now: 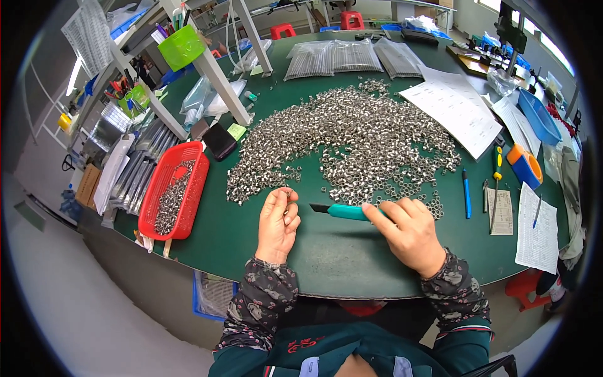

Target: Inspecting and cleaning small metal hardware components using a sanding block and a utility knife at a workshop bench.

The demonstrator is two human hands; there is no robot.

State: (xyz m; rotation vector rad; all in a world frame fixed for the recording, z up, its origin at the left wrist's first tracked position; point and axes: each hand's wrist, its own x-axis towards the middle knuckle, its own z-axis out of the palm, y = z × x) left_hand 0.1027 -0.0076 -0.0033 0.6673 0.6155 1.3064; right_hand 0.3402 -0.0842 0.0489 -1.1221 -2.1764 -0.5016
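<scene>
In my right hand [408, 232] is a utility knife [347, 212] with a teal handle, its dark blade pointing left. Across from the blade tip, my left hand [277, 223] pinches a small metal ring [289, 193] between thumb and fingertips, partly hidden by them. Blade and ring are a short way apart. Beyond both hands spreads a wide heap of small silvery metal rings [370, 132] on the green tabletop [352, 264]. To the left, a red plastic basket [196, 195] holds more of these rings.
Papers [452, 113], a blue pen [467, 193], a yellow-handled screwdriver [497, 164] and an orange-and-blue tape roll [524, 166] lie at right. Bagged metal rods [333, 60] sit at the back. A black box [220, 142] stands near the shelf post [221, 87].
</scene>
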